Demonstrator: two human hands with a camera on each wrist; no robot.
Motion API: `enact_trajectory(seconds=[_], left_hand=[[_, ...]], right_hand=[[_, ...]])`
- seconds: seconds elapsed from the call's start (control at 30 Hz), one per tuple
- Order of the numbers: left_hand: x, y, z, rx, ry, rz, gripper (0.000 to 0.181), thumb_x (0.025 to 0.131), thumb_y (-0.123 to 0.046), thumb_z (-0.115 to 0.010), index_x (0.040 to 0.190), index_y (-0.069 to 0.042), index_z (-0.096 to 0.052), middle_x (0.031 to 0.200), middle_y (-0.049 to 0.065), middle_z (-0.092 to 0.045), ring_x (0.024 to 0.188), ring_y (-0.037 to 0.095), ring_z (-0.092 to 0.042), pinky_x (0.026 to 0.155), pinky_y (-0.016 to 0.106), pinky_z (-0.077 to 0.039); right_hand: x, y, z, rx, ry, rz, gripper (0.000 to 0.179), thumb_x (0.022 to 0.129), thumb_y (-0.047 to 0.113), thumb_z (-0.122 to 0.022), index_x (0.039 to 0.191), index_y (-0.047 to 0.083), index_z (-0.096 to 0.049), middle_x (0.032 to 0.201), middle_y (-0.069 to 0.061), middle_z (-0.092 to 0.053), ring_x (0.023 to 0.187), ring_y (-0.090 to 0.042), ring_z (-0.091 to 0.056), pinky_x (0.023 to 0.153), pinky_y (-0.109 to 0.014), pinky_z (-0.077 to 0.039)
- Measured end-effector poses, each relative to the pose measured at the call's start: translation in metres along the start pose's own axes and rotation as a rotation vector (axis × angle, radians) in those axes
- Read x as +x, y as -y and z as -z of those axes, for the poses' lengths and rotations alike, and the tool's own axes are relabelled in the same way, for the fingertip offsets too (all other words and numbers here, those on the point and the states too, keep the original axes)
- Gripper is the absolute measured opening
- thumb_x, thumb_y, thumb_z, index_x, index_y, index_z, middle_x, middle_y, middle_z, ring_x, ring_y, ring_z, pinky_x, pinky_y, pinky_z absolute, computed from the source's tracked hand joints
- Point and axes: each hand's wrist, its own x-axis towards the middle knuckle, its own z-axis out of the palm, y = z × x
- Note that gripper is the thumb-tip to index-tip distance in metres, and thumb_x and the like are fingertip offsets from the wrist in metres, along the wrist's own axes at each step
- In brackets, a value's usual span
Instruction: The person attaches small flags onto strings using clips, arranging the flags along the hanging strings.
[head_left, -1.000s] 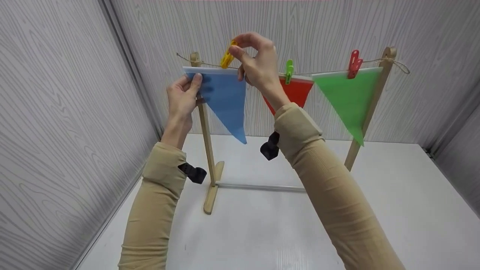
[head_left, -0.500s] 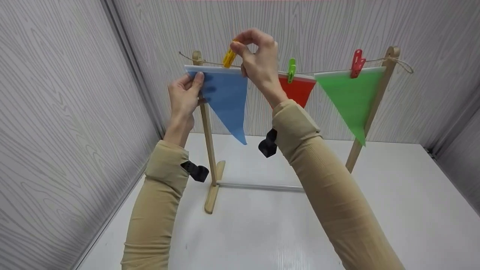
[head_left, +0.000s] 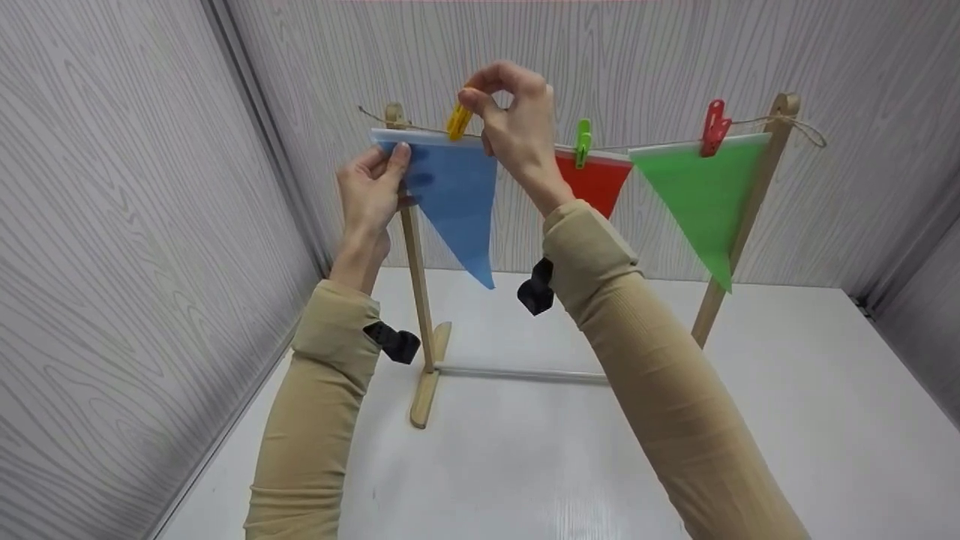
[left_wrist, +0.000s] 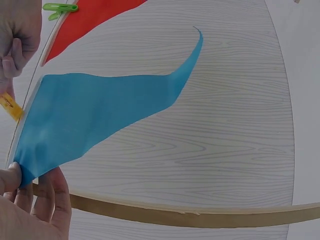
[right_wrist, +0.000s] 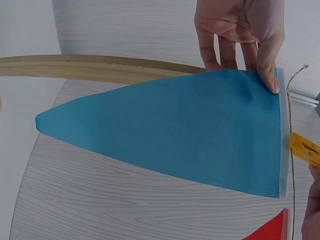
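Observation:
My left hand (head_left: 369,191) pinches the upper left corner of a blue triangular pennant (head_left: 459,199), thumb in front and fingers behind. The pennant's white top edge lies along the twine (right_wrist: 293,210). With thumb and fingers, my right hand (head_left: 517,124) pinches a yellow clothespin (head_left: 458,121) by its upper end. The clothespin's lower tip meets the pennant's top edge near its middle, at the twine. Whether its jaws straddle both cannot be told. In the left wrist view the pennant (left_wrist: 90,110) hangs with its tip curled.
A green clothespin (head_left: 583,142) holds a red pennant (head_left: 596,184), partly behind my right arm. Farther right, a red clothespin (head_left: 715,127) holds a green pennant (head_left: 697,195). Wooden posts, left (head_left: 416,285) and right (head_left: 742,232), carry the twine; a pale crossbar (head_left: 517,373) runs low.
The yellow clothespin has dipped slightly toward the pennant's top edge, while my left hand has raised its corner a little. Both hands keep their pinch.

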Motion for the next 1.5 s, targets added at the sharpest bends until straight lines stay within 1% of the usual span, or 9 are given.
enact_trajectory(seconds=[0.13,0.3,0.43,0.53,0.77,0.97,1.1,1.3,1.5], left_hand=[[0.0,0.0,0.0,0.02,0.008,-0.004,0.029,0.099,-0.028,-0.064,0.114,-0.003,-0.07,0.087,-0.007,-0.074,0.071,0.007,-0.069,0.062,0.021,-0.057],[0.0,0.0,0.0,0.035,0.02,-0.003,0.031,0.099,-0.028,-0.063,0.117,-0.003,-0.07,0.094,-0.004,-0.074,0.076,0.008,-0.07,0.063,0.021,-0.057],[0.0,0.0,-0.002,0.026,0.025,-0.001,0.031,0.099,-0.028,-0.063,0.117,-0.003,-0.07,0.09,-0.006,-0.074,0.074,0.008,-0.07,0.062,0.021,-0.057],[0.0,0.0,-0.003,0.022,0.024,-0.001,0.031,0.099,-0.027,-0.063,0.117,-0.003,-0.07,0.089,-0.007,-0.073,0.073,0.007,-0.069,0.062,0.021,-0.057],[-0.001,0.0,-0.004,0.019,0.021,-0.001,0.026,0.099,-0.028,-0.063,0.109,-0.006,-0.07,0.085,-0.007,-0.071,0.069,0.007,-0.065,0.061,0.02,-0.055],[-0.002,-0.001,-0.005,0.016,0.027,-0.004,0.026,0.099,-0.028,-0.063,0.11,-0.006,-0.07,0.084,-0.007,-0.07,0.07,0.007,-0.064,0.061,0.02,-0.055],[-0.002,0.0,-0.006,0.018,0.027,-0.008,0.028,0.099,-0.028,-0.063,0.113,-0.005,-0.071,0.083,-0.008,-0.07,0.069,0.006,-0.064,0.061,0.019,-0.055],[-0.001,0.001,-0.006,-0.006,0.016,0.027,0.029,0.099,-0.027,-0.063,0.116,-0.004,-0.071,0.083,-0.01,-0.071,0.069,0.005,-0.066,0.061,0.019,-0.055],[-0.001,0.005,-0.003,-0.02,0.03,0.04,0.032,0.099,-0.026,-0.064,0.12,-0.002,-0.07,0.085,-0.009,-0.073,0.072,0.006,-0.068,0.062,0.021,-0.056]], right_hand=[[0.001,0.001,0.002,-0.011,-0.007,0.014,0.011,0.094,0.014,-0.07,0.095,0.003,-0.069,0.093,-0.006,-0.066,0.041,-0.003,-0.039,0.046,-0.017,-0.041],[0.002,0.002,0.004,-0.104,0.025,0.015,0.014,0.096,0.016,-0.067,0.1,0.003,-0.07,0.097,-0.006,-0.068,0.044,-0.002,-0.039,0.048,-0.017,-0.04],[0.003,0.003,0.005,-0.179,0.049,-0.006,0.014,0.097,0.018,-0.067,0.1,0.005,-0.072,0.097,-0.007,-0.07,0.045,-0.002,-0.039,0.048,-0.017,-0.038],[0.004,0.003,0.005,-0.205,0.056,-0.017,0.014,0.097,0.018,-0.068,0.099,0.005,-0.073,0.096,-0.007,-0.071,0.045,-0.002,-0.04,0.048,-0.017,-0.038],[0.001,-0.001,0.004,-0.18,0.064,-0.014,0.013,0.095,0.016,-0.07,0.097,0.003,-0.074,0.092,-0.009,-0.072,0.043,-0.002,-0.041,0.046,-0.017,-0.038],[-0.001,-0.001,0.004,-0.162,0.087,-0.021,0.013,0.095,0.015,-0.07,0.097,0.003,-0.074,0.093,-0.009,-0.072,0.043,-0.002,-0.041,0.046,-0.017,-0.038],[-0.001,0.0,0.006,-0.151,0.136,-0.048,0.016,0.096,0.015,-0.069,0.105,0.002,-0.073,0.097,-0.009,-0.071,0.043,-0.002,-0.042,0.046,-0.017,-0.04],[-0.002,0.001,0.011,-0.133,0.234,-0.119,0.031,0.096,0.023,-0.069,0.121,0.004,-0.069,0.11,-0.011,-0.069,0.042,-0.003,-0.042,0.047,-0.016,-0.041],[-0.004,0.001,0.012,-0.136,0.254,-0.2,0.043,0.095,0.031,-0.07,0.132,0.011,-0.065,0.12,-0.006,-0.07,0.044,-0.006,-0.044,0.047,-0.016,-0.041]])
